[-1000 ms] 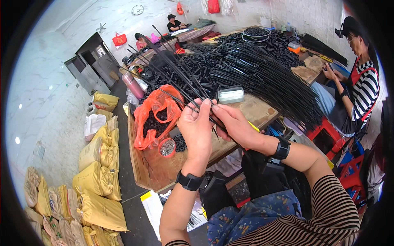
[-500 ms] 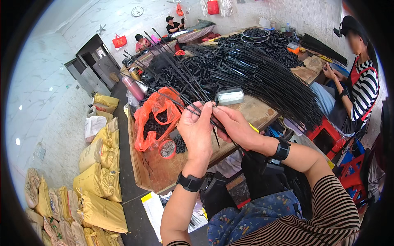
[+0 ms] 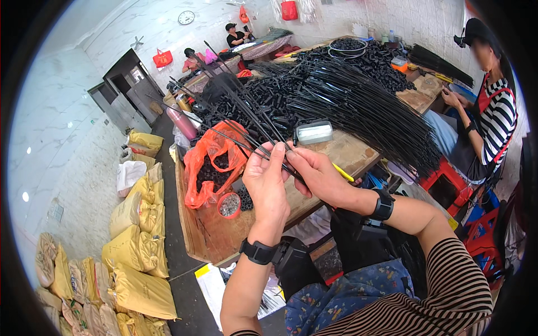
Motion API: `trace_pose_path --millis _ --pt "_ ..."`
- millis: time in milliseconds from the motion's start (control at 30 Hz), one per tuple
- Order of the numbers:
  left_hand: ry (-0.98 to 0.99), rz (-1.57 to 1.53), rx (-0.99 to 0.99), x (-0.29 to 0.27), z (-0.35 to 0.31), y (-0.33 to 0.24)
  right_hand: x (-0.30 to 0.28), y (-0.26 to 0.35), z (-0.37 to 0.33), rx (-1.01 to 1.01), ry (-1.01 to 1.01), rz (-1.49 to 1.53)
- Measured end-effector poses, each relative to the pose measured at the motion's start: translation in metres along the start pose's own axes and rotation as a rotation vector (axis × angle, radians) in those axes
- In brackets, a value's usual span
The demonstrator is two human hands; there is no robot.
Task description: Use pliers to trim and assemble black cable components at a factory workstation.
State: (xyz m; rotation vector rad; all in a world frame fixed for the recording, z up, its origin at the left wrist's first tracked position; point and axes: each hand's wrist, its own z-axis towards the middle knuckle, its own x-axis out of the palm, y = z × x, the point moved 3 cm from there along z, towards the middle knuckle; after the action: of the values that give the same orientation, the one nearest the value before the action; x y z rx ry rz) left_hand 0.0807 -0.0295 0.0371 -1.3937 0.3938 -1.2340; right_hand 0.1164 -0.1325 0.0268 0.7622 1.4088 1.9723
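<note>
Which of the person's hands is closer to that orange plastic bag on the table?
Left. The left hand is just to the right of the orange plastic bag, gripping thin black rods. The right hand sits farther right, beyond the left hand.

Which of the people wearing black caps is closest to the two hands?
The person in the striped top, sitting at the right end of the wooden table. The other capped person is far off by the back wall.
</note>
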Motion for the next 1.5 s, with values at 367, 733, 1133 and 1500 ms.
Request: trace_pose_path --millis 367,733,1133,1500 --pt "-0.043 0.0 0.004 -0.002 0.0 0.001 0.003 0.001 0.0 0.024 0.034 0.07" --pt "-0.004 0.092 -0.033 -0.005 0.001 0.006 -0.001 0.003 -0.001 -0.01 0.046 -0.11" --pt "0.032 0.037 0.015 -0.005 -0.008 -0.03 -0.162 -0.034 0.046 -0.244 -0.337 -1.204" --pt "0.116 -0.063 -0.176 0.0 -0.021 -0.035 -0.24 -0.054 0.082 -0.168 -0.397 -1.828"
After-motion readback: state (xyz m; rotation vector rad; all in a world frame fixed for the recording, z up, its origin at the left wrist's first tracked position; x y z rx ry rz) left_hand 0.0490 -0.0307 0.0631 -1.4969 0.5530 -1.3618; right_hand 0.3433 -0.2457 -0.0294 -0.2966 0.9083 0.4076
